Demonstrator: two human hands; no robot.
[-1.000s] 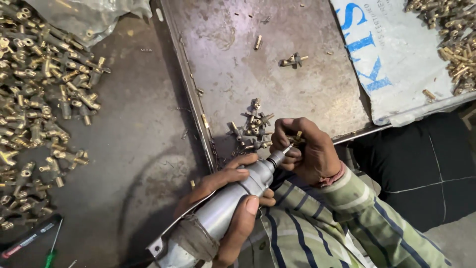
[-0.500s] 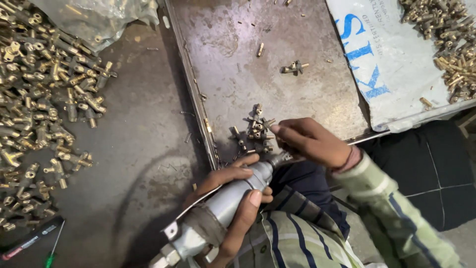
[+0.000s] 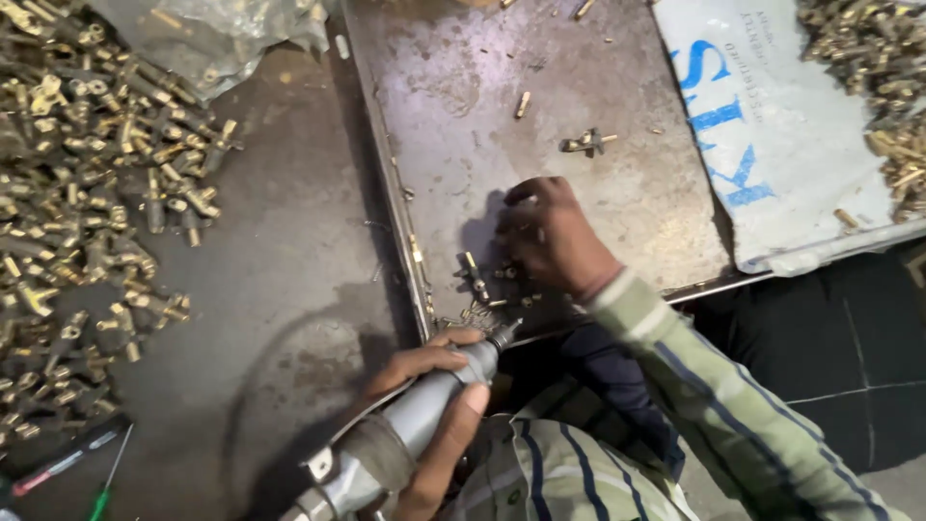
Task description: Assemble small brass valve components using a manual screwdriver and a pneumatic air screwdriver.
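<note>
Head: tray (maybe steel), brass fittings.

**Brass heaps, sheeting and stray tools around the work**

A wide heap of small brass fittings spreads across the dark grey floor on the left, thinning to loose pieces at its edge. Above it lies a crumpled clear plastic sheet. At the lower left corner, just beside the heap, lie a slim pen-like tool with a red and black body and a thin green-handled screwdriver. At upper right, a white woven sack with blue lettering is spread flat, and a second pile of brass fittings rests on its far corner. One brass piece lies alone on the sack, near its lower edge.
</note>
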